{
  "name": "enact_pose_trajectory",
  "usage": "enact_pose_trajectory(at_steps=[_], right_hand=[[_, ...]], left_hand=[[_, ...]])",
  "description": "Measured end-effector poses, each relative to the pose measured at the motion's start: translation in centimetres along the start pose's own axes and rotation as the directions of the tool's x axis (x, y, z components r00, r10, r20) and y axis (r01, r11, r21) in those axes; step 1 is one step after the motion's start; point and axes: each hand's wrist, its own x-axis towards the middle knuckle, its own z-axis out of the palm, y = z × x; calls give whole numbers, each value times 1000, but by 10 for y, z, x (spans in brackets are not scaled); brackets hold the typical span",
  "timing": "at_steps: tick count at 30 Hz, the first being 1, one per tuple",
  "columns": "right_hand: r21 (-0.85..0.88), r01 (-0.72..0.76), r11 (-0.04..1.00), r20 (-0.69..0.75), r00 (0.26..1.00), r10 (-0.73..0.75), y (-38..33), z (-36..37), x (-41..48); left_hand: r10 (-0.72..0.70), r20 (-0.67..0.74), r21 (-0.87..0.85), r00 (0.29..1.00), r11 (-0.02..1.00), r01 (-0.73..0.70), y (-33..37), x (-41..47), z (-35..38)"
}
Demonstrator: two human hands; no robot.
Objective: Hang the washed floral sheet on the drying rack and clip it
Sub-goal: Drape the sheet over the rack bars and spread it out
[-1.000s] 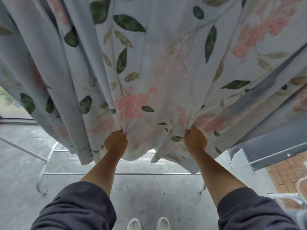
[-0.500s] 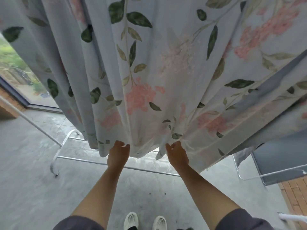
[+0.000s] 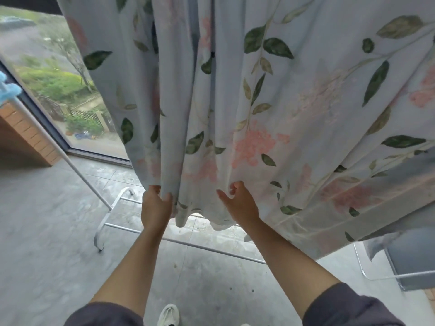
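Step looks like spreading the hung floral sheet (image 3: 259, 102). Next prob. needs the hem pulled flat, then clips.

The sheet fills upper & centre-right of frame, bunched in folds, above the drying rack (image 3: 122, 228) base at lower left.

Left hand (image 3: 156, 205) grips a hem fold. Right hand (image 3: 237, 201) is half-curled vs the cloth; can't tell if it's pinching.

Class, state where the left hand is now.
Head view, lower centre: left hand grips a low fold of the sheet, left of the right hand.
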Motion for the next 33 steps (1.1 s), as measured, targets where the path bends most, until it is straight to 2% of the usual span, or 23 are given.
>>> enact_pose_trajectory(at_steps=[4, 8, 11, 13, 16, 19, 22, 26, 33], right_hand=[[41, 11, 999, -10, 1000, -10, -69, 34, 25], [61, 25, 998, -218, 976, -11, -143, 44, 68], [-120, 44, 992, -332, 940, -82, -179, 37, 92], [-232, 44, 972, -343, 931, -124, -185, 32, 100], [-324, 14, 946, -345, 929, -132, -182, 35, 102], [-387, -32, 922, -344, 932, -112, -165, 40, 101], [-427, -97, 899, -360, 930, -70, -136, 43, 96], [-448, -178, 876, -363, 932, 4, -96, 46, 86], [-447, -227, 865, -311, 946, 88, -72, 60, 75]], left_hand=[[89, 2, -24, 996, 996, -89, 4, 70, -37], [258, -48, -11, 965, 966, -259, 28, 134, -68], [393, -9, 34, 919, 919, -393, 65, 164, -76], [433, 27, 125, 901, 893, -433, 88, 176, -74], [465, 117, 359, 878, 804, -474, 104, 190, -70], [503, 123, 439, 855, 745, -502, 96, 198, -64], [477, 145, 454, 867, 747, -486, 67, 201, -56], [373, 223, 500, 901, 749, -434, 18, 193, -45], [200, 277, 530, 940, 784, -323, -18, 181, -41]])
